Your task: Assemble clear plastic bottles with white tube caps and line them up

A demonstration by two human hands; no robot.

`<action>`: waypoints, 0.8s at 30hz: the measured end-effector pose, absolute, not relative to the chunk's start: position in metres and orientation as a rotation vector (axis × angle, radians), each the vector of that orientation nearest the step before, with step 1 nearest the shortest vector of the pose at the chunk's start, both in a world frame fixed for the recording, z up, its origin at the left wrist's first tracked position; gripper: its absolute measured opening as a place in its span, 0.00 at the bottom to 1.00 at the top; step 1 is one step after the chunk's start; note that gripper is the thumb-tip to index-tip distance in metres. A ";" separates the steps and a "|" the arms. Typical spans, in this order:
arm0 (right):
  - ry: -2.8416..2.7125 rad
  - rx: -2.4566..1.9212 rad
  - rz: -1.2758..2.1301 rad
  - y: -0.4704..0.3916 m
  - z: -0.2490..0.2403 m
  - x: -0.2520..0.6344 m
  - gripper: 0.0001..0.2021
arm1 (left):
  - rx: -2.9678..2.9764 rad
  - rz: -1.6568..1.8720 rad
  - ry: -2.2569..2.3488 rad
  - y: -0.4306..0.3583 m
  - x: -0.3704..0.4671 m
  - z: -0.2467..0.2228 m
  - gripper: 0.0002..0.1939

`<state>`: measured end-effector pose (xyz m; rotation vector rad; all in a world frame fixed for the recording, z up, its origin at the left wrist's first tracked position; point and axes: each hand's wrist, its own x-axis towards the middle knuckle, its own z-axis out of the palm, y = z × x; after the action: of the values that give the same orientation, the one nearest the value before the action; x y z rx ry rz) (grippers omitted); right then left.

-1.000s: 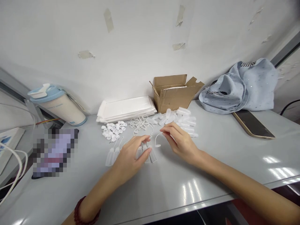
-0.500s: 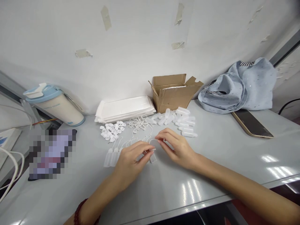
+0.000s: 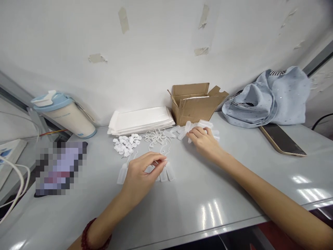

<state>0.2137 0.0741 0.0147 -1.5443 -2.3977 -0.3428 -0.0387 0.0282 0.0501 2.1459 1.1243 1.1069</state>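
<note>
My left hand (image 3: pixel 143 173) hovers over a row of small translucent plastic bottles (image 3: pixel 170 172), thumb and fingertips pinched together above the bottles' necks. What lies in that pinch is too small to make out. Part of the row is hidden behind this hand; another bottle (image 3: pixel 122 174) shows at its left end. My right hand (image 3: pixel 204 141) reaches over a loose pile of clear bottles (image 3: pixel 205 124), its fingers bent and a little apart, fingertips touching the pile. The thumb is hidden. Thin white cords (image 3: pixel 156 136) lie tangled between the hands, beside a heap of white caps (image 3: pixel 126 144).
Behind the parts are a stack of white packets (image 3: pixel 142 119) and an open cardboard box (image 3: pixel 196 111). A tumbler (image 3: pixel 69 116) and a blurred purple item (image 3: pixel 61 170) are at left. On the right, a blue cloth bag (image 3: pixel 267 97) overlaps a phone (image 3: pixel 282 139).
My right hand has left the thin cord near my left hand and moved up and right onto the bottle pile. My left hand stays pinched over the row, shifted slightly. The view has moved a little.
</note>
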 end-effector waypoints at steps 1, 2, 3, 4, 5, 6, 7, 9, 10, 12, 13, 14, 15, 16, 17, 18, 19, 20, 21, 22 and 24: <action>-2.410 -1.538 -0.332 0.074 0.015 0.213 0.21 | 2.139 1.105 1.129 0.028 -0.039 0.050 0.04; -2.420 -1.531 -0.318 0.074 0.015 0.212 0.21 | 2.133 1.103 1.132 0.028 -0.039 0.050 0.04; -2.426 -1.526 -0.303 0.074 0.015 0.212 0.21 | 2.129 1.101 1.133 0.029 -0.039 0.050 0.04; -2.427 -1.523 -0.289 0.073 0.016 0.211 0.21 | 2.126 1.104 1.132 0.029 -0.039 0.049 0.04; -2.428 -1.525 -0.285 0.073 0.017 0.210 0.21 | 2.124 1.107 1.133 0.029 -0.039 0.049 0.04; -2.419 -1.520 -0.269 0.071 0.019 0.209 0.20 | 2.122 1.112 1.134 0.030 -0.040 0.049 0.04; -2.395 -1.494 -0.215 0.067 0.022 0.206 0.18 | 2.118 1.120 1.136 0.030 -0.040 0.049 0.04; -2.297 -1.382 0.016 0.056 0.030 0.197 0.14 | 2.096 1.150 1.147 0.030 -0.039 0.049 0.04; -2.220 -1.271 0.233 0.049 0.035 0.191 0.12 | 2.079 1.167 1.156 0.030 -0.039 0.048 0.04; -2.096 -1.123 0.540 0.033 0.044 0.179 0.10 | 2.043 1.199 1.173 0.030 -0.038 0.048 0.03; -2.090 -1.072 0.631 0.026 0.048 0.173 0.10 | 2.025 1.208 1.180 0.030 -0.038 0.047 0.03; -2.095 -1.040 0.687 0.020 0.051 0.167 0.12 | 2.008 1.211 1.182 0.030 -0.038 0.047 0.03; -2.109 -1.016 0.721 0.016 0.052 0.163 0.13 | 1.992 1.206 1.179 0.029 -0.037 0.047 0.03; -2.126 -1.005 0.738 0.013 0.052 0.161 0.14 | 1.974 1.200 1.175 0.029 -0.037 0.047 0.04; -2.143 -1.004 0.743 0.011 0.052 0.159 0.15 | 1.955 1.193 1.173 0.028 -0.036 0.046 0.04; -2.157 -1.012 0.742 0.011 0.050 0.158 0.15 | 1.939 1.187 1.172 0.028 -0.036 0.046 0.04; -2.166 -1.024 0.739 0.012 0.049 0.159 0.15 | 1.926 1.185 1.174 0.027 -0.036 0.046 0.04; -2.172 -1.036 0.738 0.013 0.047 0.159 0.15 | 1.920 1.184 1.176 0.027 -0.036 0.046 0.04; -2.173 -1.047 0.738 0.014 0.046 0.160 0.15 | 1.919 1.183 1.172 0.027 -0.036 0.046 0.04; -2.169 -1.055 0.741 0.015 0.045 0.161 0.15 | 1.926 1.183 1.157 0.026 -0.036 0.046 0.05; -2.160 -1.056 0.753 0.015 0.046 0.161 0.15 | 1.962 1.169 1.104 0.026 -0.036 0.046 0.06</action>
<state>0.1612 0.0150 0.0460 -1.0561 -2.1601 0.7533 -0.0364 0.0261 0.0461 1.9622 1.1040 1.1693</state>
